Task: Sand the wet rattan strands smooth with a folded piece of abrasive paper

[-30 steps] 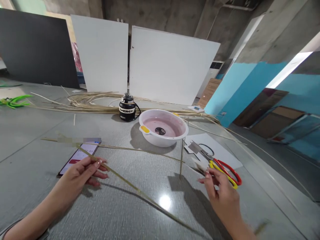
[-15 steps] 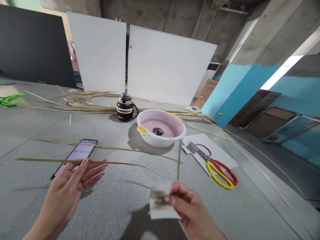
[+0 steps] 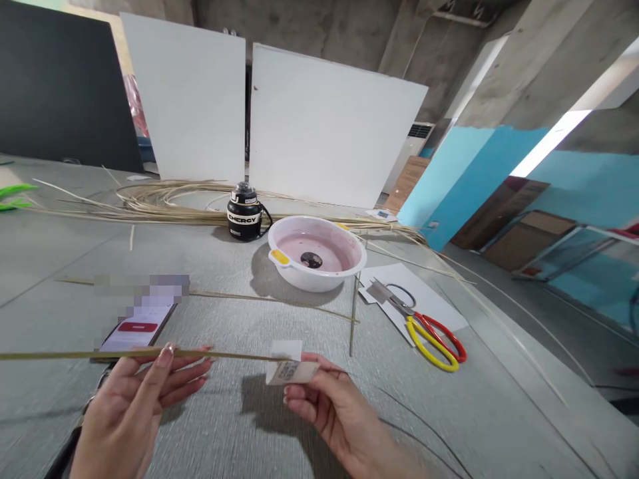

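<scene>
My left hand pinches a thin bamboo strip between thumb and fingers, the other fingers stretched out beneath it. The strip runs level from the left edge of the view to my right hand. There, thumb and fingers close on a small piece of sandpaper, pale with print on its back, folded around the strip. Thin dark strands trail out to the right beyond that hand. A phone, partly blurred out, lies behind my left hand. Another bamboo strip lies on the table farther off.
A white basin with pinkish liquid and a dark round thing inside stands mid-table. Beside it are a black bottle and scissors on white paper. Long bamboo strips lie coiled at the back, before white boards.
My right hand has moved up and left, and the sandpaper now folds around the strip. The strip in my left hand has shifted lower and farther left. The view has turned slightly right.
</scene>
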Demonstrator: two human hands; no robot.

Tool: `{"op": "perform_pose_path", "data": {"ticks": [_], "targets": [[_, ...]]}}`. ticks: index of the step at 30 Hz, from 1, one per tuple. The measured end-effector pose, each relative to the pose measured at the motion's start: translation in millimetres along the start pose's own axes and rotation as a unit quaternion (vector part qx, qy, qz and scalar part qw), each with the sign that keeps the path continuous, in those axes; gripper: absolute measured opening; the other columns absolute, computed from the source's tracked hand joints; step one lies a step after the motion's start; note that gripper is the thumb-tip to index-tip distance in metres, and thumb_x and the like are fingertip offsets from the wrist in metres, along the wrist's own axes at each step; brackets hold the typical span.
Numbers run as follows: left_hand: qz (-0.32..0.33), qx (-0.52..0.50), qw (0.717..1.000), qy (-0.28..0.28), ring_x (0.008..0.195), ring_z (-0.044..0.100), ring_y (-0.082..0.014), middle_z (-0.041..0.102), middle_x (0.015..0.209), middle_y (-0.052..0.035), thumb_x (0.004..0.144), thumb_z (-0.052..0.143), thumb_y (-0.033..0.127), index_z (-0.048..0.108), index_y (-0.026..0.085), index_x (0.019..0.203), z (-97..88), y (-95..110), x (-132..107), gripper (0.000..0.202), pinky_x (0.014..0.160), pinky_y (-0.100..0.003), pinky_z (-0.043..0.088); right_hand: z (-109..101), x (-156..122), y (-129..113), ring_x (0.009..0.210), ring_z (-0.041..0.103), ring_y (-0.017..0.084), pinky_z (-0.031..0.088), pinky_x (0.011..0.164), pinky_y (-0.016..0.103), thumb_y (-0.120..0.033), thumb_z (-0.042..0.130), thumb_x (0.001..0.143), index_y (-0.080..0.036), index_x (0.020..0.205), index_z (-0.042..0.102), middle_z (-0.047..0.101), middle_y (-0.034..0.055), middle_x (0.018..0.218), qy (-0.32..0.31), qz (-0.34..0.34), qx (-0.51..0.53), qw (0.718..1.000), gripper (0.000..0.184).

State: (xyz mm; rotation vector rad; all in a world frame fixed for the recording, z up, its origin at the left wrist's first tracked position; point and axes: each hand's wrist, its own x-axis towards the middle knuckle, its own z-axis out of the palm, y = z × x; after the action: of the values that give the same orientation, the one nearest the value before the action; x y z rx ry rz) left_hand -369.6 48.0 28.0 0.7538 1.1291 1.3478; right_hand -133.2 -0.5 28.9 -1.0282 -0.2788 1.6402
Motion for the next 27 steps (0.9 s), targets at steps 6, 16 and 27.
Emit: {"op": "perform_pose_path", "data": {"ticks": [6, 16, 27], "targets": [[-0.016, -0.009, 1.000, 0.014, 0.080, 0.076, -0.0268, 0.079, 0.089, -0.0062, 0.063, 0.087, 0.050, 0.060, 0.022, 0.092, -1.9, -7.6, 0.7, 0.049, 0.068, -0.029, 0.066, -0.2, -0.4, 3.9, 0.079, 0.071, 0.015, 0.056, 0.080, 0.026, -0.013, 0.071, 0.067, -0.013, 0.089, 0.072, 0.074, 0.0073, 0.086, -0.081, -0.010, 0.024, 0.996, 0.022], [-0.022, -0.022, 1.000, -0.002, 0.080, 0.076, -0.0279, 0.079, 0.092, -0.0051, 0.062, 0.086, 0.052, 0.062, 0.027, 0.095, 2.2, -12.6, -5.8, 0.048, 0.060, -0.030, 0.064, 16.8, 11.8, -0.5, 0.067, 0.068, 0.015, 0.055, 0.066, 0.027, -0.041, 0.090, 0.059, -0.015, 0.076, 0.068, 0.074, 0.0062, 0.078, 0.030, -0.050, -0.068, 0.996, 0.037], [-0.070, 0.174, 0.965, -0.182, 0.060, 0.071, -0.0228, 0.078, 0.080, -0.0098, 0.077, 0.065, 0.067, 0.077, 0.023, 0.090, 22.0, -32.0, -24.2, 0.048, 0.055, -0.029, 0.060, 23.5, 10.2, 1.7, 0.059, 0.061, 0.012, 0.049, 0.056, 0.024, -0.043, 0.083, 0.067, -0.015, 0.073, 0.062, 0.070, 0.0038, 0.070, -0.007, -0.058, -0.157, 0.986, 0.035]]}}
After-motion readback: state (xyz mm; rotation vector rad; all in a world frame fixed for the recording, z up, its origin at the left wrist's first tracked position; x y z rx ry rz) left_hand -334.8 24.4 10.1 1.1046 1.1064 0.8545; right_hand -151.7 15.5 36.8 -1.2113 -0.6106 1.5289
